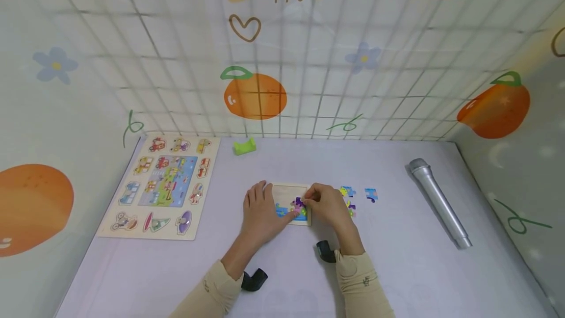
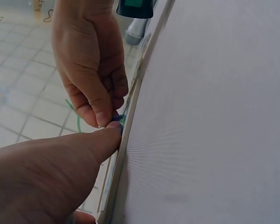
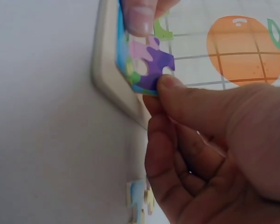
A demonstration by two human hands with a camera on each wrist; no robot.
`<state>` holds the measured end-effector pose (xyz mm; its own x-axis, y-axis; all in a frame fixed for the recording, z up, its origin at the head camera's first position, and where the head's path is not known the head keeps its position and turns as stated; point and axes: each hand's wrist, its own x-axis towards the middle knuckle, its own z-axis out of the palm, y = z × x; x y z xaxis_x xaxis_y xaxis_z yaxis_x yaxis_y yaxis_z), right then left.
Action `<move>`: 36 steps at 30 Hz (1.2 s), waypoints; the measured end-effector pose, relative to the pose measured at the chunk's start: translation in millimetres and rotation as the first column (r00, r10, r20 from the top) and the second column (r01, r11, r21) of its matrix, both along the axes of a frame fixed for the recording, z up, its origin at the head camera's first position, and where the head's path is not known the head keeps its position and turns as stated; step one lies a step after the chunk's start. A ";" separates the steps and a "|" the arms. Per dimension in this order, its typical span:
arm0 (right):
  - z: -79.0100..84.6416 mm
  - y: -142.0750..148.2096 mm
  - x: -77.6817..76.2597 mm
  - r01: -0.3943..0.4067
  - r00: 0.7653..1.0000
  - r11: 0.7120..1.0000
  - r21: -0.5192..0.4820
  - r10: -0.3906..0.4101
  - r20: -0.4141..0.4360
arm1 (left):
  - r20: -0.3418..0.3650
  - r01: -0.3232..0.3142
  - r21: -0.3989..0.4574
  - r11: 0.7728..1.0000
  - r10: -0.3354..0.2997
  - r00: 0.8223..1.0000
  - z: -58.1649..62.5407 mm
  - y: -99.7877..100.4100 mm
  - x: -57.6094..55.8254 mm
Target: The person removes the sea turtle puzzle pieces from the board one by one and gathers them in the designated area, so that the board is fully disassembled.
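Observation:
A small wooden puzzle board (image 1: 282, 191) lies on the table with blue, pink and green pieces along its lower part. My left hand (image 1: 260, 212) rests at its left side, fingers mostly straight, and the thumb presses on the pieces. At the board's right side my right hand (image 1: 330, 206) pinches a purple jigsaw piece (image 3: 162, 64) between thumb and fingers. In the right wrist view this piece is tilted above the board's edge, beside the left thumb (image 3: 141, 19). Loose jigsaw pieces (image 1: 371, 194) lie right of the right hand, which partly hides some.
A larger wooden vehicle puzzle (image 1: 204, 158) lies at the left. A light-green holder-like object (image 1: 244, 146) stands at the back. A silver microphone (image 1: 441, 205) lies at the right. Patterned cloth over a wire grid (image 1: 309, 63) closes the back.

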<state>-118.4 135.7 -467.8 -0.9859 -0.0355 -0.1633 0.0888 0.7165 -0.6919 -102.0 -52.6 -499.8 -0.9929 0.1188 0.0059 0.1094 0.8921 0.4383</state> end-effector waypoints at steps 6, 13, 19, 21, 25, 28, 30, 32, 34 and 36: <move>-0.3 2.0 0.3 0.047 0.999 0.999 -0.022 -0.046 0.020 | 0.000 0.001 0.018 1.000 -0.001 1.000 2.1 3.9 0.2; 1.5 11.5 -0.9 0.084 0.996 0.995 -0.046 -0.084 -0.002 | 0.015 -0.007 0.002 1.000 0.007 1.000 2.4 4.8 -0.5; 4.6 32.9 -0.9 0.113 0.993 0.991 -0.065 -0.111 0.036 | 0.023 -0.013 0.007 1.000 0.013 1.000 2.1 4.7 -0.4; 6.5 44.0 0.3 0.125 0.991 0.990 -0.058 -0.122 0.051 | 0.029 -0.016 0.008 1.000 0.016 0.999 2.3 4.6 0.0; 10.6 72.6 6.1 0.144 0.987 0.989 -0.027 -0.142 0.069 | 0.037 -0.019 0.023 1.000 0.018 0.999 2.4 4.2 0.5; 12.7 94.1 12.1 0.173 0.981 0.985 -0.026 -0.170 0.089 | 0.034 -0.022 0.032 0.999 0.020 0.999 1.2 3.4 0.6; 13.3 106.6 16.1 0.200 0.975 0.979 -0.038 -0.195 0.107 | 0.027 -0.023 0.031 0.999 0.022 0.999 -0.2 2.8 0.3; 13.4 117.5 20.4 0.220 0.969 0.974 -0.050 -0.212 0.124 | 0.023 -0.022 0.025 0.999 0.021 1.000 -1.5 2.0 0.1; 13.4 127.0 24.5 0.232 0.965 0.971 -0.057 -0.222 0.141 | 0.029 -0.017 0.014 1.000 0.016 0.999 -2.2 1.6 -0.1; 13.0 135.4 28.4 0.244 0.960 0.968 -0.058 -0.232 0.155 | 0.032 -0.013 0.010 1.000 0.012 0.999 -2.1 1.5 0.0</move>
<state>-90.0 271.2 -454.8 -0.9330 0.1796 -0.3118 0.3544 0.6085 -0.7100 -102.0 -51.1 -501.9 -0.9940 0.1066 -0.0251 0.0839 0.8889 0.4503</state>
